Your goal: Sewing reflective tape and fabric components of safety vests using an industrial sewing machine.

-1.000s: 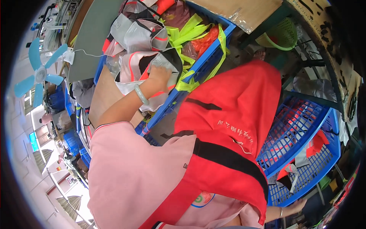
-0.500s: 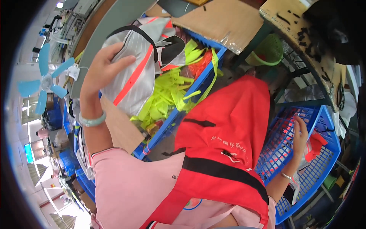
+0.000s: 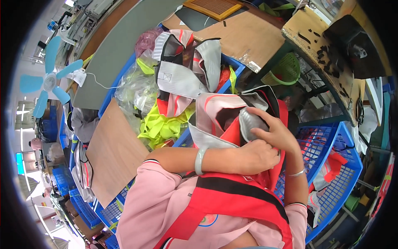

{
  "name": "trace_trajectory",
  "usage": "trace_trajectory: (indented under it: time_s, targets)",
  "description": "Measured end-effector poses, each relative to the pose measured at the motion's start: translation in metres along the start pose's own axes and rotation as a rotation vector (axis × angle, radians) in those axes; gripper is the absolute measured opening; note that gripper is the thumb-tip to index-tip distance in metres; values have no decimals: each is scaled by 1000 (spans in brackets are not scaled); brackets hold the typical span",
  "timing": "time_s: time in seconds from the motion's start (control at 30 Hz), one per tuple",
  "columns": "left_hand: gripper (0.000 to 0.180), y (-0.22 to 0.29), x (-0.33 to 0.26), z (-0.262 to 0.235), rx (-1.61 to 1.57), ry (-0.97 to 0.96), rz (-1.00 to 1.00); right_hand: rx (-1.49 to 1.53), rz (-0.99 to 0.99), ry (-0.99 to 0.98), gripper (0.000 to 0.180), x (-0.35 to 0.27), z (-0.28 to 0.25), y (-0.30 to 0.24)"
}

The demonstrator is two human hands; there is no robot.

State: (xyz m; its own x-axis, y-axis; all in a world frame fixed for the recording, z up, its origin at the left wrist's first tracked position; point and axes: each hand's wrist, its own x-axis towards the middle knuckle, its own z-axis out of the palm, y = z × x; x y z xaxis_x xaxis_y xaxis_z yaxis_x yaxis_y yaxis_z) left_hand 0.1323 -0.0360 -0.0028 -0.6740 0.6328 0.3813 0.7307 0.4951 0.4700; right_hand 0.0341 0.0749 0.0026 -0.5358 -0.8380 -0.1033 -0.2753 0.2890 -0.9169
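A grey and red safety vest (image 3: pixel 224 116) with pink-edged reflective strips is held up in front of my chest. My left hand (image 3: pixel 257 157), a pale green bangle on its wrist, is closed on the vest's lower edge. My right hand (image 3: pixel 275 132) pinches a grey strip of the same vest just above the left hand. Behind the vest stands a blue crate (image 3: pixel 238 64) filled with more grey, red and neon-yellow vests (image 3: pixel 161 124) and clear plastic bags (image 3: pixel 134 89). I wear a red vest over a pink top.
A blue mesh crate (image 3: pixel 346 166) with a few red and grey pieces stands at the right. A brown board (image 3: pixel 114 153) lies at the left. Cardboard sheets (image 3: pixel 248 31) and a green basket (image 3: pixel 288 68) are at the back. A blue fan (image 3: pixel 49 81) stands far left.
My left hand has brought the grey and red vest from the upper left down to my chest. My right hand came over from the right blue mesh crate and now grips the vest.
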Motion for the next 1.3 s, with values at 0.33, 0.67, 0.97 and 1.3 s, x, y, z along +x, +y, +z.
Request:
trace_trajectory:
  time_s: [0.33, 0.67, 0.97, 1.3]
  targets:
    - [46, -358, -96, -115, 233, 466, -1216, -68, 205, 148, 52, -32, -6, 15]
    - [101, -439, -118, -51, -72, 449, -1342, -133, 335, 107, 52, -15, -31, 4]
    - [73, -349, -104, -174, 141, 863, -742, -367, 19, -37, 53, 8, -18, -7]
    - [66, -133, -12, -274, -147, 423, -582, -61, -108, 604, 75, 36, -45, -6]
